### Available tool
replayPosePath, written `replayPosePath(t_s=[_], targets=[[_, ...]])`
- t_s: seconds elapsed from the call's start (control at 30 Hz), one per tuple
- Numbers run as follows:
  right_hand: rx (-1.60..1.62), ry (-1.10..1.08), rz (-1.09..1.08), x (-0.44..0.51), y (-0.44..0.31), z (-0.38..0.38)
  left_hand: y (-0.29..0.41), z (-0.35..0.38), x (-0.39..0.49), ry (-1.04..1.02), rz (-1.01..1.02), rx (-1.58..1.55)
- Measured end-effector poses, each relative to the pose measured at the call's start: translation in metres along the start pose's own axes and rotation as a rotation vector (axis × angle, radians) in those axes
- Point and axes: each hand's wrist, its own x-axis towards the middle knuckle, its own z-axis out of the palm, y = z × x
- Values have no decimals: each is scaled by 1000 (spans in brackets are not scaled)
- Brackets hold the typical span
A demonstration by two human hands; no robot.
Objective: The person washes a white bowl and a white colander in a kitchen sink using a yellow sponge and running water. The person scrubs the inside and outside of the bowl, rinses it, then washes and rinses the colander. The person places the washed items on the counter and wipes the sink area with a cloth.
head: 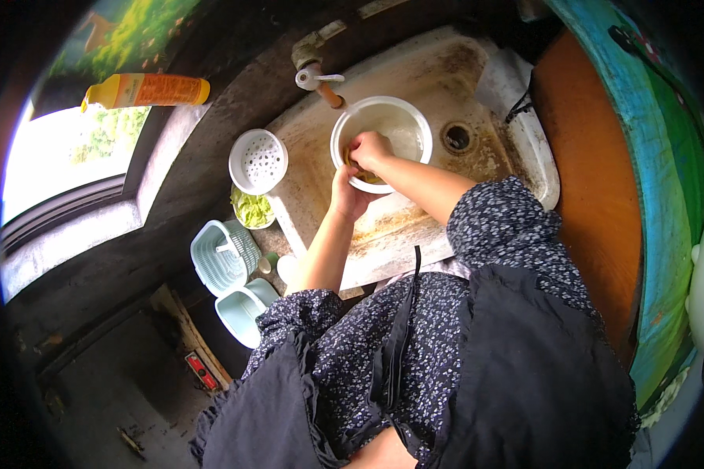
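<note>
A round white bowl [423, 132] stands in the stained sink [381, 217], below the tap [312, 77], and appears to contain water. My left hand [350, 196] grips its near-left rim, thumb on top. Inside the bowl, the curled fingers of my right hand [372, 151] reach into yellowish-brown pieces [368, 176] at the left side. Those fingertips are partly hidden, so whether they pinch any pieces is unclear.
Left of the sink are a perforated white strainer [264, 159], leafy greens [252, 209] in a container, a pale-blue basket [220, 258] and a pale-blue tub [240, 313]. A yellow-orange bottle [152, 91] stands by the window. The drain hole [458, 137] lies right of the bowl.
</note>
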Motion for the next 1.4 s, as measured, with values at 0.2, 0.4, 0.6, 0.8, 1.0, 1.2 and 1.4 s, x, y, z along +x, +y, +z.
replayPosePath(t_s=[0.2,0.4,0.6,0.8,1.0,1.2,1.4], targets=[[194,204,71,20,12,-2,1,19,-4,25,17,75],[-245,-70,-121,0,9,-7,-4,5,0,46,-27,94],[-90,180,-74,38,27,-7,-10,15,-7,75,17,110],[-507,-102,-436,1,8,-12,-7,3,-3,20,-45,99],[-71,63,-209,17,-1,-20,-6,7,-5,16,1,76],[-665,-165,-586,-6,-26,-26,-1,-7,-2,-24,-39,80],[-469,117,-445,16,-11,-28,-10,-2,-5,-13,-24,29]])
